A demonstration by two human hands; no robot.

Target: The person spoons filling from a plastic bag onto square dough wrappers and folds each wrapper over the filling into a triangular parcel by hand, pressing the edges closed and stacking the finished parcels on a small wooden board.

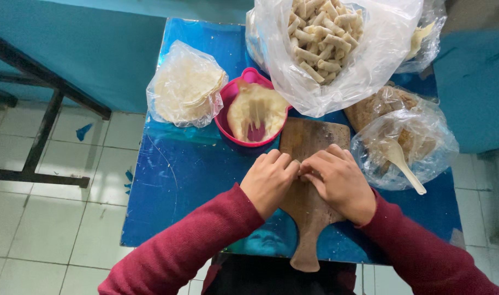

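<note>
So both hands are down on the wooden board (pixel 307 188) right now — left hand (pixel 268 180) and right hand (pixel 342 183) curled knuckles-up, fingertips meeting over the middle of it. Whatever they're pinching is hidden under the fingers; I can't tell how much of a grip either hand has, only that the fingers are bent in close and nearly closed. My guess from the rest of the bench is that it's a thin wrapper being rolled around filling.

Stuff around: a pink bowl (pixel 230 98) just past the board with pale sticky paste in it, a clear bag of flat round wrappers (pixel 185 84) to its left, and a big bag of finished little rolls (pixel 328 35) at the far edge. To the right there's a bag of brown filling (pixel 419 134) with a pale plastic spoon (pixel 405 166) sticking out. It all sits on a blue bench (pixel 178 175).

For rolling well, I'd say keep both sets of fingertips level and press evenly — a tight, even tube seals better, and lopsided pressure probably squeezes filling out one end.
</note>
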